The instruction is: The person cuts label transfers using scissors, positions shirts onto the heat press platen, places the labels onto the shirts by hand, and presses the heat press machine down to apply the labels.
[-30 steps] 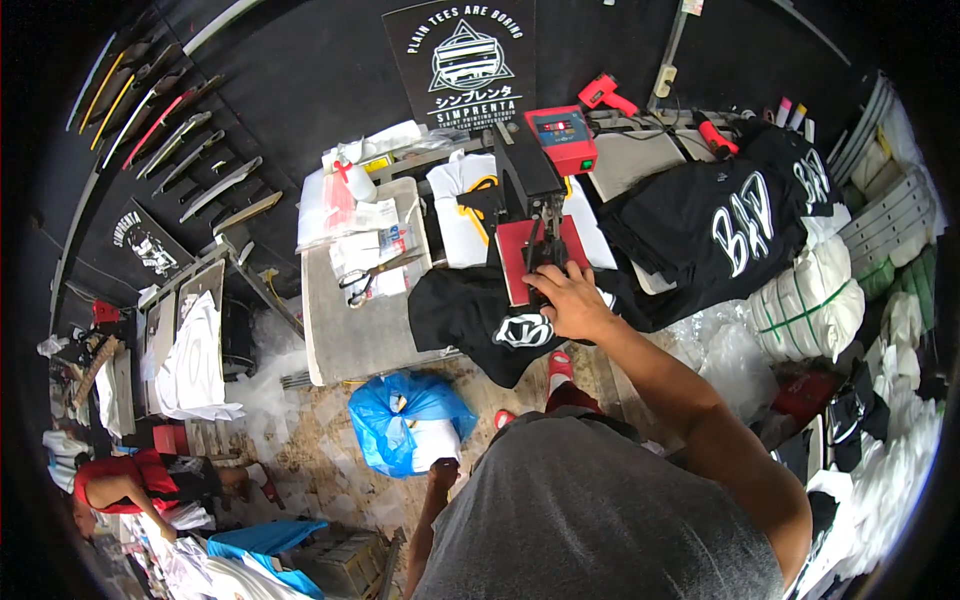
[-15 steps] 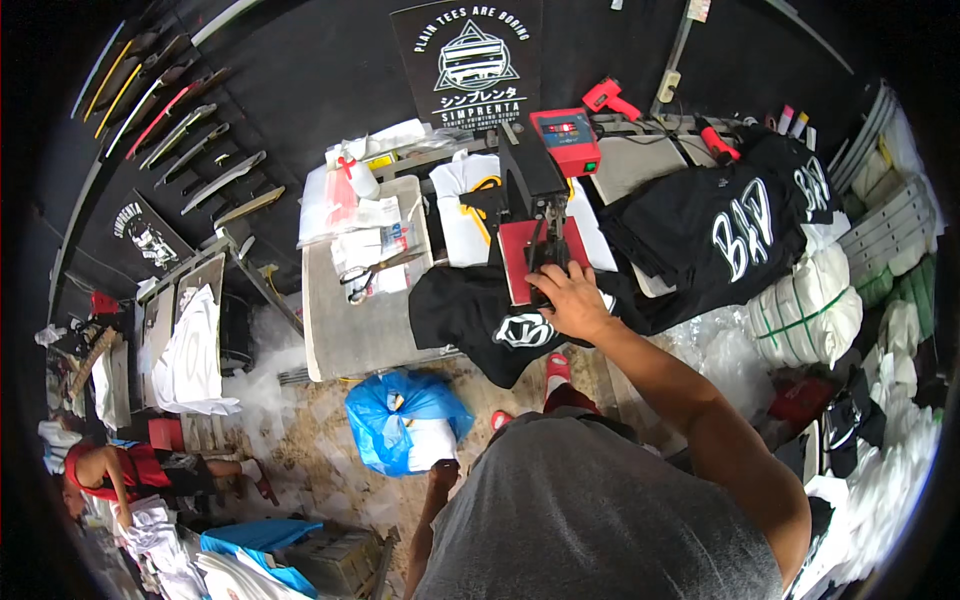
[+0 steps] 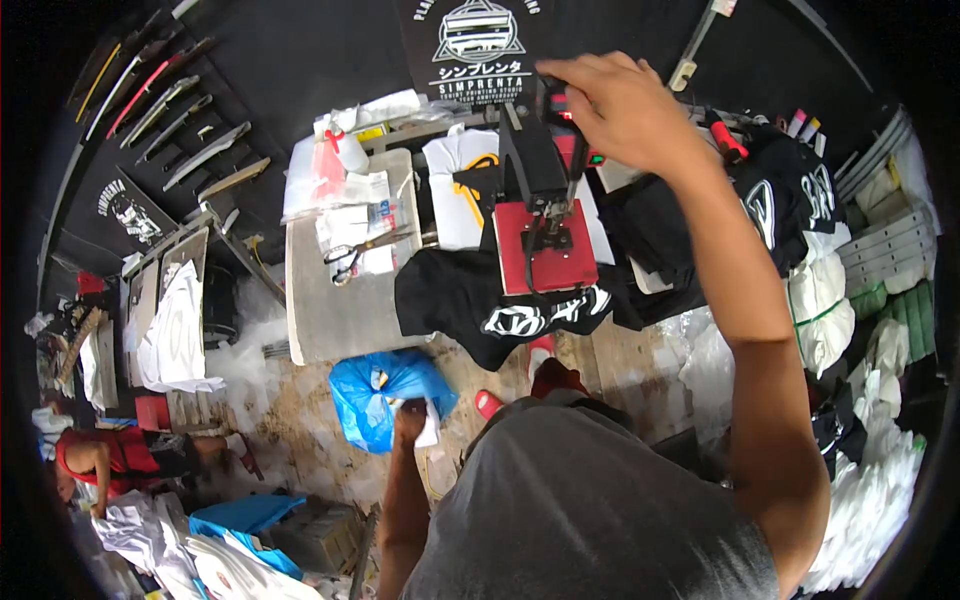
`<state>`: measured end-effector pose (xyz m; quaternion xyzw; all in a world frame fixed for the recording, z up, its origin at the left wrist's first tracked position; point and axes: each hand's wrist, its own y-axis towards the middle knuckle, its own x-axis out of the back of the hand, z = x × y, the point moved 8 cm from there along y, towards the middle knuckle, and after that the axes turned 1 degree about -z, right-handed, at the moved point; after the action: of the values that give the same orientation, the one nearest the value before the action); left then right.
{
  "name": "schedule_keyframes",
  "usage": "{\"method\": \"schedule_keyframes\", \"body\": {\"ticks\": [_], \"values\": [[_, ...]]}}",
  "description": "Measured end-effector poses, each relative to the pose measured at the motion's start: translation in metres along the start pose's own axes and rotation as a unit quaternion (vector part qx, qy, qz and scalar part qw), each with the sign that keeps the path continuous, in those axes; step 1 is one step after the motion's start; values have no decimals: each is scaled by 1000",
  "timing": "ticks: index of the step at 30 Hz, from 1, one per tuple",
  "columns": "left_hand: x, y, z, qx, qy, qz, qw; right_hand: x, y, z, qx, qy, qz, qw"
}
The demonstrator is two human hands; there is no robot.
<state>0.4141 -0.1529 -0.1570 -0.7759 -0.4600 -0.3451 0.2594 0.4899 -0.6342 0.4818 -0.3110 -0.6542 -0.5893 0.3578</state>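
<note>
My right hand (image 3: 625, 110) is raised over the back of the heat press, its fingers curled over the top of the black press handle (image 3: 577, 165). Below it, the red press plate (image 3: 535, 262) sits over a black T-shirt (image 3: 455, 300) with a white print, whose front part hangs off the table edge. Low on the left, my left hand (image 3: 409, 418) is at the white item (image 3: 429, 428) beside a blue plastic bag (image 3: 362, 405). Its fingers are too dark and small to make out.
Scissors (image 3: 365, 250) and a spray bottle (image 3: 350, 152) lie on the grey board (image 3: 320, 300) to the left. Black printed shirts (image 3: 690, 240) are piled on the right, near a red heat gun (image 3: 727, 140). Another person in red (image 3: 115, 460) works at far left.
My right hand has moved up and away with the press handle, which has swung from low at the front to upright. My left hand has moved forward to the blue bag.
</note>
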Motion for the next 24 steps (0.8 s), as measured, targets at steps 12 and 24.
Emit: {"method": "schedule_keyframes", "body": {"ticks": [12, 24], "values": [[109, 244, -305, 41, -267, -44, 962, -103, 22, -106, 115, 148, -13, 982], [-26, 295, -318, 323, -530, 120, 775, -312, -225, -146, -441, 451, 163, 759]]}}
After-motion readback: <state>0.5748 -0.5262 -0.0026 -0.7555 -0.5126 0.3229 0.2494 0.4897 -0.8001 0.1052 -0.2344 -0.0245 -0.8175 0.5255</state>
